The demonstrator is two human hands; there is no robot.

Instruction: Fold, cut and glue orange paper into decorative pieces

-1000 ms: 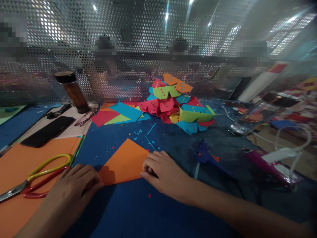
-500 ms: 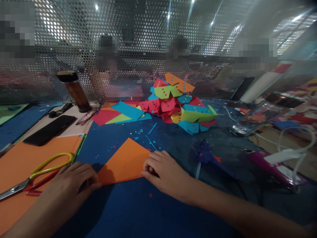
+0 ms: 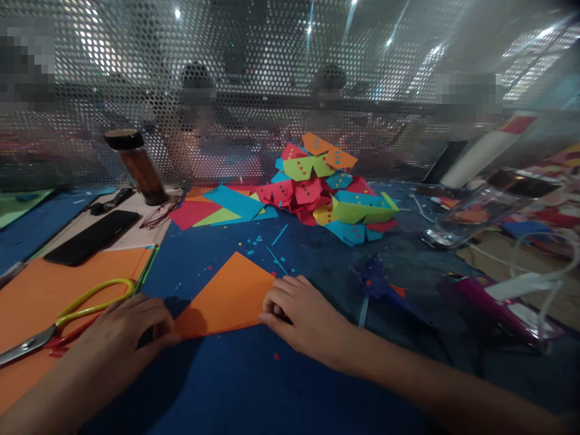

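Note:
A folded orange paper [image 3: 231,296] lies on the blue table [image 3: 235,386] between my hands, its peak pointing away from me. My right hand [image 3: 299,317] has its fingers curled on the paper's right corner. At the left corner, my left hand [image 3: 140,329] pinches the paper with thumb and fingers. Scissors [image 3: 77,311] with yellow and red handles lie beside my left hand on orange sheets [image 3: 27,302], partly covered by that hand. Tiny blue paper bits [image 3: 254,243] are scattered beyond the folded paper.
Behind stands a pile of folded coloured papers [image 3: 317,187], with flat sheets [image 3: 226,208] to its left. A phone [image 3: 93,237] and brown bottle [image 3: 138,169] are at left. Blue hole punch [image 3: 380,284], purple device [image 3: 502,308] and clear bottle [image 3: 480,208] stand or lie at right.
My left hand has shifted slightly left along with the paper's left corner. My right hand stays almost where it was.

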